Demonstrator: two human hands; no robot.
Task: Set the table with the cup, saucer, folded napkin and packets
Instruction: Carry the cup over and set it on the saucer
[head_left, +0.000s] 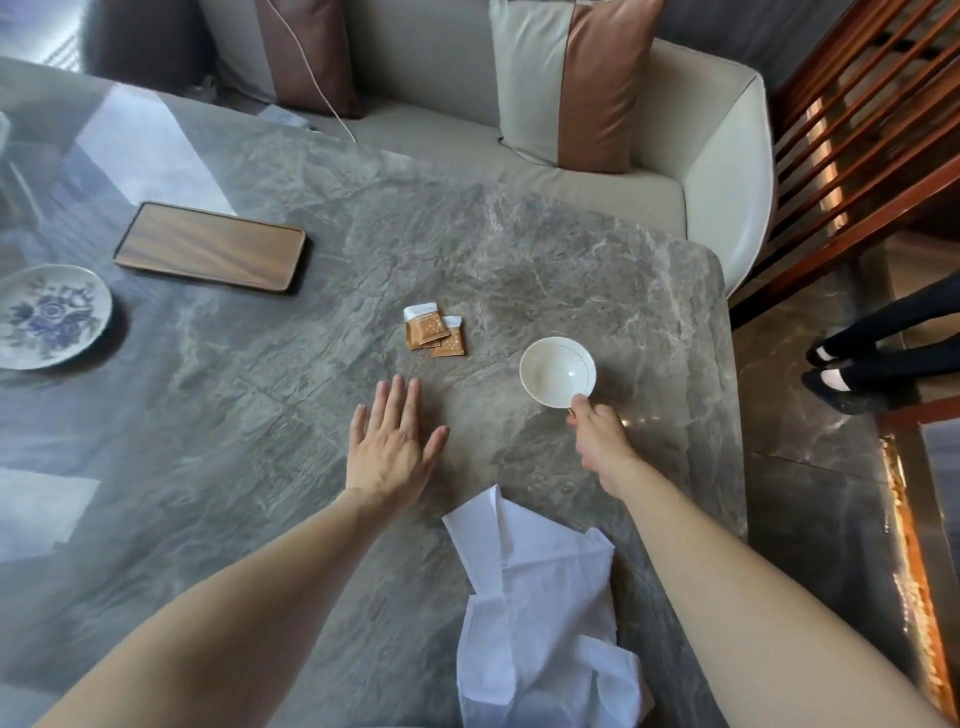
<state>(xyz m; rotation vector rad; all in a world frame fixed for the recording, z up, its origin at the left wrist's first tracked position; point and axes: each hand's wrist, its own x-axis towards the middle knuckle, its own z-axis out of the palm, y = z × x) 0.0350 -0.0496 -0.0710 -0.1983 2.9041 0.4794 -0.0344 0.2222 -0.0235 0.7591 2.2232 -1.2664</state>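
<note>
My right hand (597, 439) grips the handle of a white cup (557, 370) with a thin gold rim; the cup is tilted, its inside facing me, near the table's right edge. My left hand (392, 441) lies flat and open on the marble table (234, 415), fingers spread, holding nothing. Two orange-and-white packets (434, 332) overlap on the table just beyond my left hand. A white napkin (540, 608) lies unfolded and crumpled between my forearms at the near edge. A saucer (49, 314) with a blue flower pattern sits at the far left.
A phone (210, 247) with a wood-look reflection lies face up at the back left. A cream sofa (597, 171) with cushions stands behind the table. Wooden railing (857, 130) rises at the right, and another person's legs in black shoes (852, 374) stand beside the table's right edge.
</note>
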